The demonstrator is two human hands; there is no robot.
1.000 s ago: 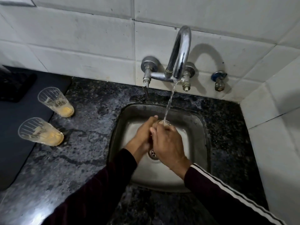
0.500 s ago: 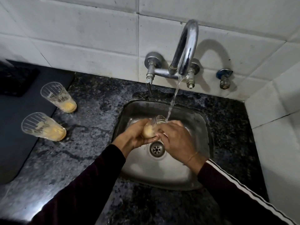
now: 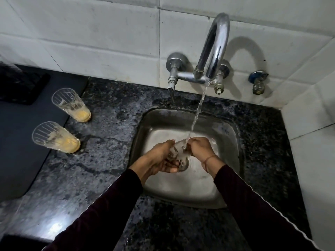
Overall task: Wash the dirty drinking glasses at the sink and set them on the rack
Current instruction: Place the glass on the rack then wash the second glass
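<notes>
Over the steel sink [image 3: 224,192] I hold a clear drinking glass [image 3: 178,151] under the running stream from the tap [image 3: 215,49]. My left hand [image 3: 157,160] grips the glass from below and the left. My right hand [image 3: 200,148] holds its upper end, where the water falls. The glass lies tilted between both hands and is partly hidden by my fingers. Two dirty glasses stand on the counter to the left, one farther back [image 3: 71,105] and one nearer [image 3: 56,137], both with yellow residue at the bottom.
Dark speckled stone counter [image 3: 101,178] surrounds the sink. A black mat [image 3: 16,142] lies at the far left, with a dark object [image 3: 20,86] at its back. White tiled walls rise behind and to the right. A small valve [image 3: 258,82] juts from the back wall.
The yellow residue seen in the held glass half a second ago has gone from view. My hands have shifted the glass so the water falls on it between them.
</notes>
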